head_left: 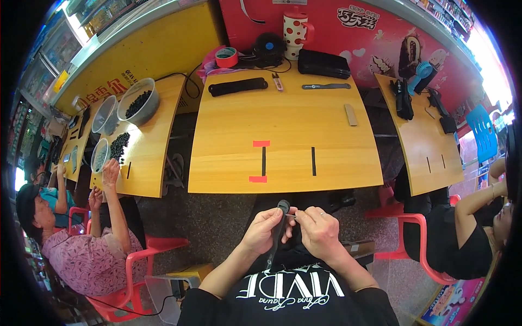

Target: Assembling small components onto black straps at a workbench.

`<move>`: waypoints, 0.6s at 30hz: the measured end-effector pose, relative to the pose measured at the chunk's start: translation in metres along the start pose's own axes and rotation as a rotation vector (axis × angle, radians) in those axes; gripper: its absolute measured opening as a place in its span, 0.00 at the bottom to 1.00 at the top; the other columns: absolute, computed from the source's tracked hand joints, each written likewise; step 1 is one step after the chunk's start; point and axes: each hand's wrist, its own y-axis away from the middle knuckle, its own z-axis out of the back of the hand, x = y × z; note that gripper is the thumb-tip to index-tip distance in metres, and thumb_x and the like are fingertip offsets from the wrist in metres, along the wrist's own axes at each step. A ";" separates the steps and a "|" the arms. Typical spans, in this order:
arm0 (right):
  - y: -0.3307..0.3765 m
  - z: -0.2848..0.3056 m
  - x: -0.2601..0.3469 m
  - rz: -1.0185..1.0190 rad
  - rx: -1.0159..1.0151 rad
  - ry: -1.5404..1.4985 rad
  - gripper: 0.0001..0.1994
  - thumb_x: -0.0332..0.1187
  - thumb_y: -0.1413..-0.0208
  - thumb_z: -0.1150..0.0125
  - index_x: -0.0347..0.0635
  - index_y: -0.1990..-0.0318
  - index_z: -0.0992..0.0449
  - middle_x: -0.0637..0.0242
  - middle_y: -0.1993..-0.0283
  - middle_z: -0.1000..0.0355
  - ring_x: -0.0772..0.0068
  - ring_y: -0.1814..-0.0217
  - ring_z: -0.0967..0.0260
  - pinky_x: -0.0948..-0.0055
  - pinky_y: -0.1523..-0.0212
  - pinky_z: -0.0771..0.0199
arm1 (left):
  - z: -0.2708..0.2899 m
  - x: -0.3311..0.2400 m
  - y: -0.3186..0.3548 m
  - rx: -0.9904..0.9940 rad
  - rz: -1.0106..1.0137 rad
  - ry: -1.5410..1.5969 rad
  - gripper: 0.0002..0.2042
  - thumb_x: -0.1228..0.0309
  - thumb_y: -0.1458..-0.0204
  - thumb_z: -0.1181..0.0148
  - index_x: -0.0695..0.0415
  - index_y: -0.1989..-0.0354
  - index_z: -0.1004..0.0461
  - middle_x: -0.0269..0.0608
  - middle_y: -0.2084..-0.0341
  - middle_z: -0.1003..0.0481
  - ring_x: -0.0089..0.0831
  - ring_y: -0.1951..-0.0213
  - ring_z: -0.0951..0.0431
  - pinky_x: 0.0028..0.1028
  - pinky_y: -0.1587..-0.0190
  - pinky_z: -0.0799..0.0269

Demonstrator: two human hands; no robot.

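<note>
Pinching close helps: left hand (263,228) grips the dark grey, flat flexible strap (276,239) just off the yellow wooden table (228,163), right hand (318,227) pinches a thin pale rod (291,215) beside it. I'd keep the strap taut, rod steady.

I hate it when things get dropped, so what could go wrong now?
The dark strap is held in front of the table, not over it, so it might drop to the floor if the left fingers slip. The thin piece in the right fingers is close to the left hand, so a slip could perhaps poke it.
</note>
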 end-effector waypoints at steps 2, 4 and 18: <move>0.001 0.000 0.001 0.000 -0.001 0.008 0.11 0.20 0.60 0.39 0.39 0.65 0.24 0.64 0.74 0.34 0.62 0.73 0.31 0.68 0.74 0.32 | 0.000 0.001 0.000 -0.007 -0.002 -0.005 0.18 0.64 0.34 0.56 0.66 0.47 0.31 0.41 0.66 0.24 0.26 0.71 0.23 0.22 0.72 0.27; 0.001 -0.001 0.001 -0.001 -0.002 0.016 0.11 0.20 0.60 0.39 0.39 0.65 0.24 0.63 0.74 0.34 0.62 0.73 0.31 0.68 0.74 0.32 | 0.000 0.001 -0.001 -0.017 -0.005 -0.012 0.17 0.64 0.34 0.56 0.65 0.48 0.30 0.41 0.67 0.24 0.26 0.72 0.23 0.22 0.72 0.27; 0.008 -0.006 0.003 0.173 -0.027 0.324 0.17 0.30 0.62 0.43 0.31 0.62 0.24 0.66 0.74 0.37 0.71 0.75 0.36 0.75 0.79 0.36 | -0.003 0.008 0.003 -0.138 -0.098 -0.285 0.14 0.63 0.35 0.52 0.62 0.61 0.26 0.32 0.78 0.28 0.18 0.80 0.29 0.17 0.78 0.33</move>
